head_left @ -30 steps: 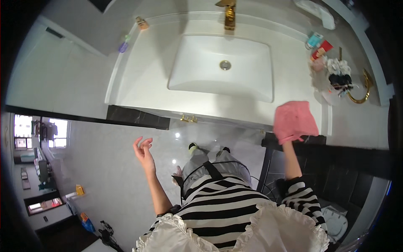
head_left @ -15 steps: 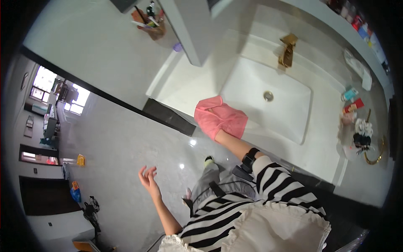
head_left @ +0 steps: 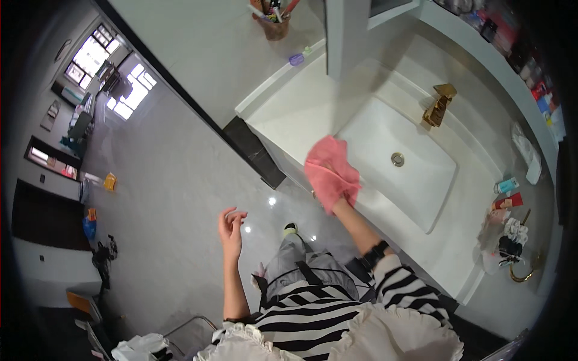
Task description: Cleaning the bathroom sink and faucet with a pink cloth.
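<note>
A pink cloth [head_left: 330,174] drapes over my right hand [head_left: 341,204] at the front left edge of the white washbasin [head_left: 415,201]. The cloth hides nearly all the fingers, with only the wrist plainly showing; the hand holds it against the counter edge. My left hand [head_left: 231,225] hangs in the air over the floor, holding nothing, its fingers loosely bent and apart. Behind the basin stands a gold tap [head_left: 439,105], and a round drain [head_left: 397,159] lies in the bowl.
A cup of brushes [head_left: 276,27] and a small purple item [head_left: 296,59] are at the far left. Along the right sit a turquoise tube [head_left: 506,185], a red box [head_left: 507,201] and a gold ring [head_left: 525,274]. An overhead shelf [head_left: 481,66] holds several bottles.
The view has turned, and the basin appears lower and further right. My right hand with the pink cloth stays at the counter's left front edge. My left hand has risen slightly, fingers more bent.
</note>
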A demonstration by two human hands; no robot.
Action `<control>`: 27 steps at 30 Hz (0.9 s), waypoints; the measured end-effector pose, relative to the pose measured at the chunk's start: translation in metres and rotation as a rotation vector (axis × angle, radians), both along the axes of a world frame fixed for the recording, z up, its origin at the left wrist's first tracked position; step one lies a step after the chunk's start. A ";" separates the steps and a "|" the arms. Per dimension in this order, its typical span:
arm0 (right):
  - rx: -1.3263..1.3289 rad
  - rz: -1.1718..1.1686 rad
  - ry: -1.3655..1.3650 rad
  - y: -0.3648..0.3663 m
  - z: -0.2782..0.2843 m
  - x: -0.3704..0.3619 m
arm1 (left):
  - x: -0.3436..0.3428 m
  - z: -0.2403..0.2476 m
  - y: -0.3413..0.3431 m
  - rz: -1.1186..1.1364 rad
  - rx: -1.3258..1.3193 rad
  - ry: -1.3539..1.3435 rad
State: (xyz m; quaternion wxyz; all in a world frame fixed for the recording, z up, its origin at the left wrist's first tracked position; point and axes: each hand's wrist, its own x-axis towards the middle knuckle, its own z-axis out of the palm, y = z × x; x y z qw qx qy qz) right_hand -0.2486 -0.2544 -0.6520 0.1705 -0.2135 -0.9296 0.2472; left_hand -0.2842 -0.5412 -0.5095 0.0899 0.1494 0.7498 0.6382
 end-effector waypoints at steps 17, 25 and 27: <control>-0.032 0.029 0.214 -0.005 0.014 -0.052 | -0.035 -0.017 -0.044 0.139 0.054 -0.018; 0.168 0.022 0.172 -0.020 0.037 -0.140 | -0.043 -0.018 -0.076 0.312 0.077 -0.063; 0.174 0.028 0.133 -0.021 0.040 -0.150 | -0.055 -0.014 -0.073 0.324 0.077 -0.079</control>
